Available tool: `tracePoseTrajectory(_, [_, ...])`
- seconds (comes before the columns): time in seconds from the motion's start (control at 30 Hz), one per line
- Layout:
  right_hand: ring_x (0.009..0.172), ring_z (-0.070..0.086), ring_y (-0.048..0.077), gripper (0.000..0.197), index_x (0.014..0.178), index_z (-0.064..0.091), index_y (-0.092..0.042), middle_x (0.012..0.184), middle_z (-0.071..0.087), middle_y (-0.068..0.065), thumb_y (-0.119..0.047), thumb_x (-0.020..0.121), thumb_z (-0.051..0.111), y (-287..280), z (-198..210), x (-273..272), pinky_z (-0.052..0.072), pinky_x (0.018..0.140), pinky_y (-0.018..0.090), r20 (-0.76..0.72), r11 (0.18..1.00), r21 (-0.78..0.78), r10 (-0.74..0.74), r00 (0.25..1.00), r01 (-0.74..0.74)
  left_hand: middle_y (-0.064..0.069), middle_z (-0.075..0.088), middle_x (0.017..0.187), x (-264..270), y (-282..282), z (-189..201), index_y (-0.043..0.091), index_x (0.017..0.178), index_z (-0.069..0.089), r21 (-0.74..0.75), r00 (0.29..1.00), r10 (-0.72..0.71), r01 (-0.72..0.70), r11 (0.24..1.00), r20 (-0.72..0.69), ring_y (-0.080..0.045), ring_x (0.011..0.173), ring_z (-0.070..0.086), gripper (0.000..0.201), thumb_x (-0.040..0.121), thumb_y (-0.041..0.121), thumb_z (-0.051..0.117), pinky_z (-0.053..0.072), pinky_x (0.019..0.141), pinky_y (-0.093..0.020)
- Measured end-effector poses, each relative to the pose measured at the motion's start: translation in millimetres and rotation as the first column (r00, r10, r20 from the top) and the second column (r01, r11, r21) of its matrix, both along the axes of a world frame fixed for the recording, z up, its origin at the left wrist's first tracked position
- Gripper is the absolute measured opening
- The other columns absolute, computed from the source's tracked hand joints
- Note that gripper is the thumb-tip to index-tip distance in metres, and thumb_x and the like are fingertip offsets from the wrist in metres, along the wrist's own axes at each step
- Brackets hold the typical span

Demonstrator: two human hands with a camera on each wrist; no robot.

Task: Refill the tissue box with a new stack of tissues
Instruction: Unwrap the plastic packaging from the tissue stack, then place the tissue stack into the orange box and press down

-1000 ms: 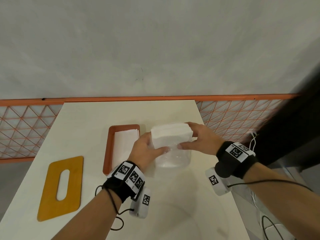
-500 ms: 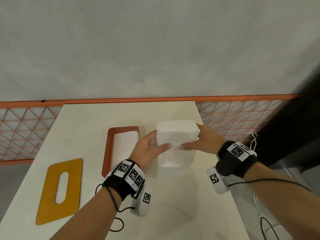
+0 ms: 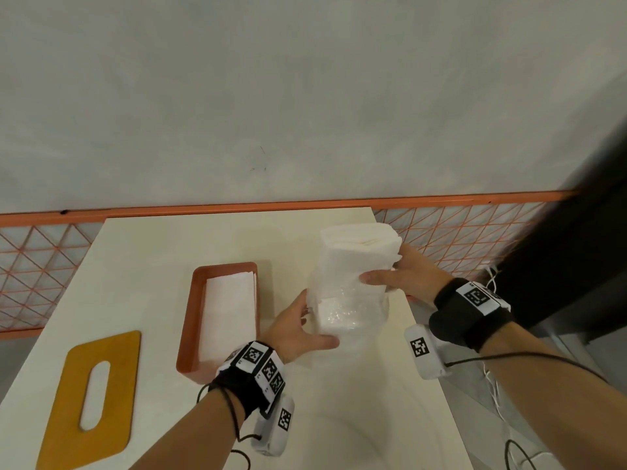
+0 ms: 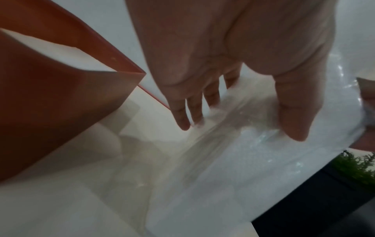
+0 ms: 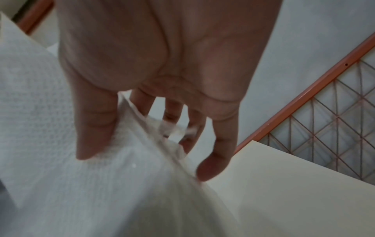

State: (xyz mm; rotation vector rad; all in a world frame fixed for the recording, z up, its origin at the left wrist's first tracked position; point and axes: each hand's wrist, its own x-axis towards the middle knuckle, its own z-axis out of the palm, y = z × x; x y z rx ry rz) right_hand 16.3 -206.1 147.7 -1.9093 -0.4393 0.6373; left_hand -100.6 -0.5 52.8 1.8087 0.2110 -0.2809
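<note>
A thick white tissue stack (image 3: 359, 252) stands half out of a clear plastic wrapper (image 3: 349, 313) above the table's right side. My right hand (image 3: 383, 271) grips the stack's upper part, thumb in front and fingers behind. My left hand (image 3: 315, 323) pinches the wrapper's lower end. In the right wrist view my right hand (image 5: 146, 160) clasps the tissue stack (image 5: 50, 120). In the left wrist view my left hand (image 4: 241, 128) holds the crinkled wrapper (image 4: 243, 160). The open orange tissue box (image 3: 195, 334) lies to the left with a thin layer of tissues (image 3: 230, 310) inside.
The yellow box lid (image 3: 91, 395) with its oval slot lies flat at the front left. The cream table (image 3: 169, 252) ends just right of my hands. An orange mesh fence (image 3: 458, 239) runs behind, and cables (image 3: 492, 391) hang off the right side.
The tissue stack has risen and tilted away, sliding further out of the wrapper. My left hand has slipped down to the wrapper's lower end while my right hand moved up.
</note>
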Motion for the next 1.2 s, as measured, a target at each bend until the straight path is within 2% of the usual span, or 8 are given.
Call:
tracePoseTrajectory(0.1, [0.111,0.066,0.015,0.041,0.113,0.067,-0.032,0.116,0.072,-0.006,-0.023,0.075,0.080,2,16,24,0.049,0.103,0.048,0.051,0.999,0.052,0.001,0.999,-0.003,0.017,0.066,0.117,20,2,1,0.049,0.114,0.051,0.012,0.999,0.037,-0.037,0.999,-0.018,-0.007,0.113,0.059,0.067,0.060,0.032,0.088,0.047,0.102,-0.033])
tracePoseTrajectory(0.3, [0.109,0.069,0.017,0.037,0.119,0.064,-0.021,0.120,0.071,-0.001,-0.017,0.083,0.070,11,49,42,0.056,0.092,0.034,0.114,0.983,0.184,-0.002,0.993,-0.020,0.002,0.064,0.129,35,9,-12,0.030,0.132,0.047,-0.016,0.992,0.067,-0.069,0.997,-0.105,-0.014,0.118,0.060,0.088,0.057,0.051,0.088,0.044,0.107,-0.040])
tracePoseTrajectory(0.53, [0.109,0.068,0.031,0.032,0.116,0.065,-0.013,0.119,0.071,0.009,-0.017,0.085,0.069,16,79,68,0.051,0.095,0.059,0.158,0.948,0.310,-0.125,0.980,0.071,0.002,0.069,0.082,55,10,-9,0.027,0.090,0.062,-0.100,0.970,0.138,-0.160,0.982,-0.201,-0.019,0.076,0.066,0.025,0.074,0.035,0.079,0.055,0.071,-0.036])
tracePoseTrajectory(0.63, [0.107,0.069,0.028,0.040,0.123,0.061,-0.011,0.120,0.071,0.008,-0.017,0.085,0.071,17,77,71,0.053,0.094,0.057,0.150,0.955,0.287,-0.121,0.981,0.074,-0.002,0.061,0.064,64,9,-17,0.018,0.077,0.058,-0.024,0.923,0.181,-0.201,0.979,-0.340,-0.019,0.053,0.059,0.034,0.069,0.045,0.079,0.053,0.061,-0.034])
tracePoseTrajectory(0.87, [0.100,0.072,0.017,0.030,0.112,0.066,-0.020,0.111,0.074,-0.002,-0.009,0.084,0.070,14,57,61,0.061,0.078,0.032,0.127,0.967,0.251,-0.083,0.988,0.049,-0.012,0.070,0.089,75,13,-34,0.009,0.082,0.059,0.311,0.875,0.176,-0.031,0.950,-0.452,-0.028,0.077,0.069,0.051,0.075,0.059,0.067,0.058,0.085,-0.040])
tracePoseTrajectory(1.03, [0.102,0.072,0.019,0.039,0.120,0.065,-0.012,0.116,0.072,0.003,-0.013,0.082,0.074,20,51,50,0.060,0.084,0.039,0.160,0.982,0.188,-0.064,0.985,0.033,-0.016,0.065,0.123,79,23,-21,0.003,0.122,0.059,0.593,0.897,0.132,0.163,0.788,-0.422,-0.033,0.114,0.061,0.077,0.085,0.069,0.046,0.048,0.097,-0.037])
tracePoseTrajectory(1.1, [0.102,0.072,0.019,0.040,0.120,0.065,-0.010,0.117,0.072,0.005,-0.014,0.081,0.075,24,53,45,0.060,0.086,0.040,0.176,0.984,0.178,-0.057,0.983,0.026,-0.018,0.064,0.122,77,24,-2,0.000,0.120,0.059,0.649,0.933,0.166,0.088,0.756,-0.321,-0.035,0.114,0.059,0.066,0.097,0.056,0.033,0.045,0.094,-0.038])
tracePoseTrajectory(1.2, [0.102,0.071,0.012,0.036,0.115,0.069,-0.015,0.111,0.075,-0.002,-0.013,0.080,0.077,33,57,35,0.058,0.087,0.031,0.217,0.984,0.178,-0.036,0.975,-0.003,-0.021,0.066,0.115,70,35,30,0.004,0.129,0.051,0.426,0.956,0.231,-0.136,0.895,-0.182,-0.038,0.103,0.064,0.064,0.099,0.053,0.023,0.053,0.091,-0.045])
